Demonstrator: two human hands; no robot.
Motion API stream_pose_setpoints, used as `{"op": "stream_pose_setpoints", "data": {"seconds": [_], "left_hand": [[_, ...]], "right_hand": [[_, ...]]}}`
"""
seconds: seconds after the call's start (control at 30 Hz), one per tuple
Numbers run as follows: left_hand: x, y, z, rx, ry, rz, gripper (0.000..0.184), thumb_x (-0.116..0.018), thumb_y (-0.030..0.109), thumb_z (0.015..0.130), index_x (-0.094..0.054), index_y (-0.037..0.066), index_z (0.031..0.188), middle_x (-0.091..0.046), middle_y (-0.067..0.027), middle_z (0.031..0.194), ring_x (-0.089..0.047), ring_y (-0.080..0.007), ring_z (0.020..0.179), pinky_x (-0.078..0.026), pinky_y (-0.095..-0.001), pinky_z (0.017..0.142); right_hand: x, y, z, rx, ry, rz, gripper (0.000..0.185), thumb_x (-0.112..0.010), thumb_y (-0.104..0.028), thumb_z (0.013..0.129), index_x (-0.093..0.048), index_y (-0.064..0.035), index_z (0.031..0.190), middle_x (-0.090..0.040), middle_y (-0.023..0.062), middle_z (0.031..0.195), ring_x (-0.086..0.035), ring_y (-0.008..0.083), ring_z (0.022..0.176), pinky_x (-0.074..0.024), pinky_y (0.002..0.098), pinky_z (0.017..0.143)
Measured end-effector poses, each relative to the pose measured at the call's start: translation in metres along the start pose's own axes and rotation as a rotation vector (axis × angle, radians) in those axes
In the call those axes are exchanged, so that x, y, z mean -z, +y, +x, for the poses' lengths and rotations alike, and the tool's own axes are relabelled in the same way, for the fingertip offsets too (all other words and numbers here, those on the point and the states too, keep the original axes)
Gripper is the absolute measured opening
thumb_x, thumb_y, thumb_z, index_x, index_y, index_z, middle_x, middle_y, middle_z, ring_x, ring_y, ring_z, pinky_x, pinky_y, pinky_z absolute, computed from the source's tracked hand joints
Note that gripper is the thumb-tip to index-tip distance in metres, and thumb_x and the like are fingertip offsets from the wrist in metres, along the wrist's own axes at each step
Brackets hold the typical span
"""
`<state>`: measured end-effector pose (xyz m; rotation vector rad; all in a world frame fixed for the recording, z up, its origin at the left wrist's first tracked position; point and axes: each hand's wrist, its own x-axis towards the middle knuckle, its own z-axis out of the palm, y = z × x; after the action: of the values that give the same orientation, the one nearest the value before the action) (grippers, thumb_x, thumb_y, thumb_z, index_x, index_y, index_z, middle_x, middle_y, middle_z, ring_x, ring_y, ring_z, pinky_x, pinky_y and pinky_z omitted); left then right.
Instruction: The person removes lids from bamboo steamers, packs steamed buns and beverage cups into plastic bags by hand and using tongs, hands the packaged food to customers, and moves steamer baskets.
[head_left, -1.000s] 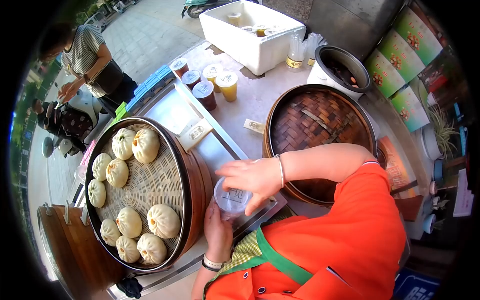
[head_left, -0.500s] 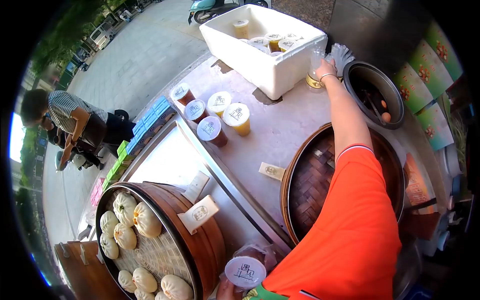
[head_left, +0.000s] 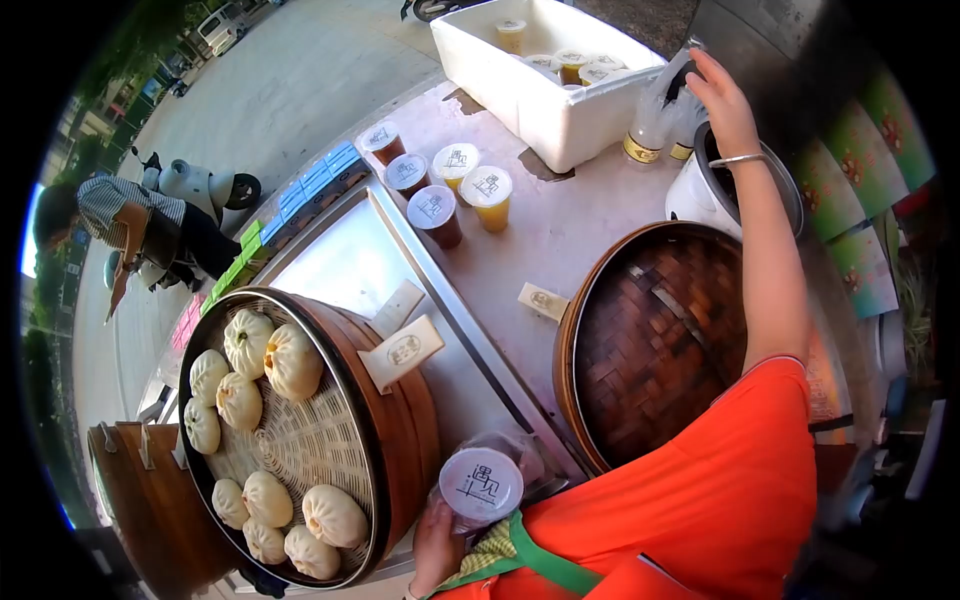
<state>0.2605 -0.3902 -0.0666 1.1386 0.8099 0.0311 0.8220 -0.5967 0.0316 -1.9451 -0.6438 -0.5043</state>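
My left hand (head_left: pixel 437 548) is closed round a lidded cup (head_left: pixel 481 484) in a thin clear plastic bag, low in the view beside the bamboo steamer. The cup's white lid with dark lettering faces up. At the upper right, my right hand (head_left: pixel 722 95) is raised above the straw holder (head_left: pixel 645 140). Its fingertips pinch the top of a thin, pale wrapped straw (head_left: pixel 680 66), which slants up from the holder. Several filled buns (head_left: pixel 334 516) lie on the woven base of the open steamer (head_left: pixel 405 450).
Several lidded drinks (head_left: pixel 434 215) stand on the counter. Behind them is a white foam box (head_left: pixel 540 110) of cups. A covered bamboo steamer (head_left: pixel 655 340) and a pot (head_left: pixel 700 195) stand to the right. A person (head_left: pixel 150 225) stands beyond the counter at left.
My right hand left the cup, reached to the straw holder and has since risen with a straw. My left hand still holds the cup. The view has shifted.
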Motion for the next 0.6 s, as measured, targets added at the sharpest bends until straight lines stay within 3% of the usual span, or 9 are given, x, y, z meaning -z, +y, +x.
{"op": "stream_pose_setpoints", "data": {"seconds": [0.03, 0.07, 0.1, 0.23, 0.37, 0.6], "left_hand": [[-0.001, 0.004, -0.001, 0.016, 0.005, -0.065, 0.034, -0.030, 0.015, 0.094, -0.046, -0.004, 0.118, -0.053, -0.0125, 0.114, -0.052, -0.0185, 0.103, -0.040, -0.0301, 0.089], [-0.013, 0.015, -0.002, 0.029, -0.002, -0.359, 0.035, -0.030, 0.016, 0.095, -0.043, -0.004, 0.121, -0.053, -0.0124, 0.114, -0.054, -0.0203, 0.101, -0.042, -0.0327, 0.088], [-0.012, 0.013, -0.002, -0.010, 0.001, -0.364, 0.036, -0.030, 0.018, 0.096, -0.041, -0.004, 0.123, -0.052, -0.0125, 0.116, -0.055, -0.0211, 0.097, -0.044, -0.0342, 0.085], [0.004, -0.010, 0.002, -0.041, -0.022, -0.409, 0.039, -0.034, 0.021, 0.096, -0.038, -0.003, 0.126, -0.050, -0.0122, 0.120, -0.058, -0.0190, 0.088, -0.045, -0.0333, 0.083], [0.002, -0.009, -0.008, -0.068, 0.032, -0.413, 0.035, -0.035, 0.018, 0.094, -0.042, 0.000, 0.123, -0.052, -0.0095, 0.118, -0.058, -0.0174, 0.088, -0.044, -0.0331, 0.082], [0.006, -0.009, -0.015, -0.177, 0.022, -0.388, 0.035, -0.038, 0.019, 0.094, -0.045, -0.001, 0.122, -0.053, -0.0068, 0.116, -0.060, -0.0155, 0.085, -0.044, -0.0254, 0.073]], "right_hand": [[0.005, -0.041, -0.019, -0.070, -0.089, 0.280, 0.046, -0.053, -0.025, 0.085, -0.046, -0.0031, 0.125, -0.047, 0.0090, 0.128, -0.043, 0.0209, 0.118, -0.0307, 0.0287, 0.098], [0.012, -0.083, -0.039, -0.178, -0.191, 0.506, 0.043, -0.052, -0.023, 0.087, -0.047, -0.0027, 0.124, -0.047, 0.0095, 0.127, -0.041, 0.0199, 0.120, -0.0298, 0.0299, 0.098], [0.018, -0.111, -0.056, -0.177, -0.303, 0.685, 0.041, -0.050, -0.023, 0.088, -0.047, -0.0021, 0.124, -0.046, 0.0108, 0.128, -0.038, 0.0182, 0.122, -0.0296, 0.0309, 0.098], [0.012, -0.215, -0.135, -0.186, -0.697, 0.923, 0.050, -0.046, -0.026, 0.088, -0.040, 0.0034, 0.127, -0.041, 0.0127, 0.132, -0.035, 0.0217, 0.124, -0.0308, 0.0327, 0.098], [-0.003, -0.278, -0.192, -0.206, -1.011, 0.969, 0.051, -0.048, -0.025, 0.087, -0.039, 0.0031, 0.128, -0.040, 0.0125, 0.133, -0.038, 0.0218, 0.123, -0.0337, 0.0324, 0.096], [-0.012, -0.324, -0.243, -0.011, -1.178, 0.703, 0.047, -0.054, -0.020, 0.085, -0.042, -0.0027, 0.128, -0.041, 0.0094, 0.131, -0.041, 0.0195, 0.120, -0.0332, 0.0333, 0.097]]}}
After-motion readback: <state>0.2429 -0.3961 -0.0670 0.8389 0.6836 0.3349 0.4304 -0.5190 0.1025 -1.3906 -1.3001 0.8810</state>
